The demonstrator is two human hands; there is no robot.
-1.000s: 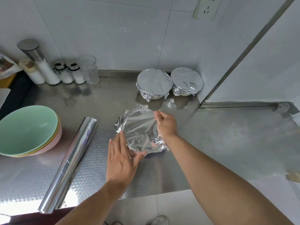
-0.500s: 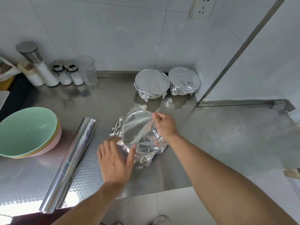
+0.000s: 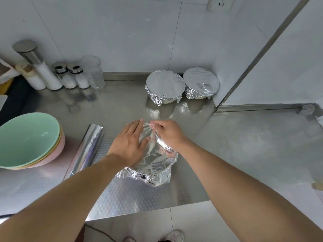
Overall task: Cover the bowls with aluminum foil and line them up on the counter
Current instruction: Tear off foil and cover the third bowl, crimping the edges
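**Third bowl, far edge next**

My left hand (image 3: 129, 145) lies flat, fingers straight, pressing the foil (image 3: 153, 165) onto the bowl at mid-counter (image 3: 244, 145) — my right hand (image 3: 168, 133) pinches the far edge. Next, I judge: crimp it down, then set it beside the two covered bowls (image 3: 165, 86). Round, mouth up — no long axis; the foil roll (image 3: 87, 147) points away, toward the wall.

A bowl (image 3: 153, 165) wrapped in crinkled foil (image 3: 148, 175) stood near the front of the steel surface (image 3: 236, 145), the sheet stretched over its top and bunched down its sides. Two more foil-covered bowls (image 3: 165, 86) (image 3: 201, 83) sat side by side at the back. A foil roll (image 3: 87, 147) lay just left of the front bowl, and uncovered stacked bowls (image 3: 29, 140) sat further left.
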